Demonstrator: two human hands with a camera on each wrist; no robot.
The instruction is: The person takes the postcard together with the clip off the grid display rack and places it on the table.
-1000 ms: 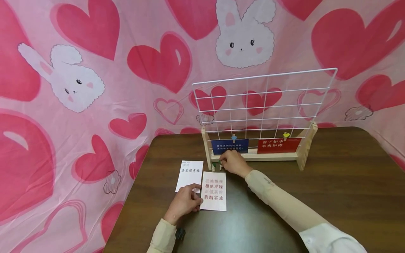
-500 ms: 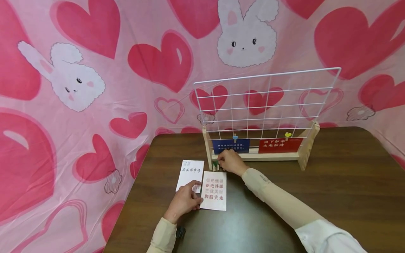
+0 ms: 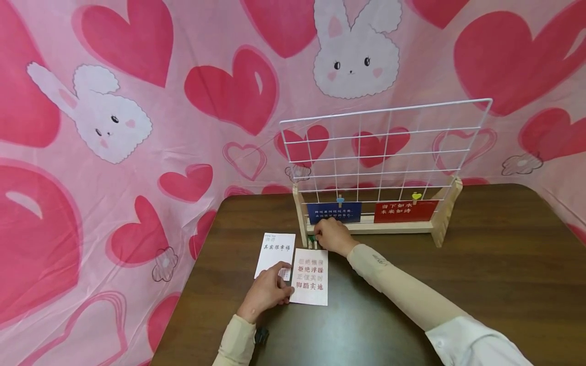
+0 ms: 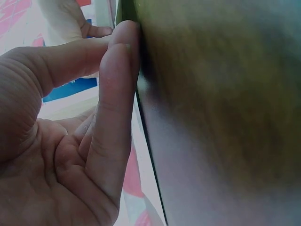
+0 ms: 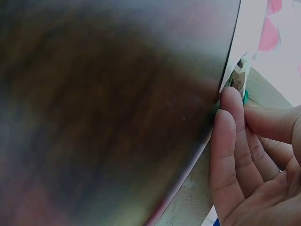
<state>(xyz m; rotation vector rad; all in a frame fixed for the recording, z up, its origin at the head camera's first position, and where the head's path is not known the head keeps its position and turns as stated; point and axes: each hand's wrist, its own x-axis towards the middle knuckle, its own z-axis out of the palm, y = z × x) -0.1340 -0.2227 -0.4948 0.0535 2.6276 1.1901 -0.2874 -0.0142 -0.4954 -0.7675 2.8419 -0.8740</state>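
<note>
Two paper cards lie on the table in the head view: a white card point(image 3: 273, 254) with dark lettering and, to its right, a card with red lettering point(image 3: 309, 284). My left hand point(image 3: 269, 291) rests at their lower edges, fingers loosely bent, thumb beside the red-lettered card. Past the cards, my right hand point(image 3: 336, 236) pinches a small wooden clothespin point(image 5: 241, 77) with green on it between thumb and fingertip. Another small green clothespin point(image 3: 310, 243) stands beside it, by the rack's left foot. My fingers partly hide the held one.
A white wire grid rack point(image 3: 384, 147) on a wooden base point(image 3: 393, 227) stands behind. A blue card point(image 3: 320, 209) hangs there by a blue clip point(image 3: 340, 200), a red card point(image 3: 405, 212) by a yellow heart clip point(image 3: 416, 197). Pink heart-patterned cloth point(image 3: 206, 30) backs the table.
My right hand has shifted slightly left, bringing its green clothespin close beside the other one. The left hand and the cards stay in place.
</note>
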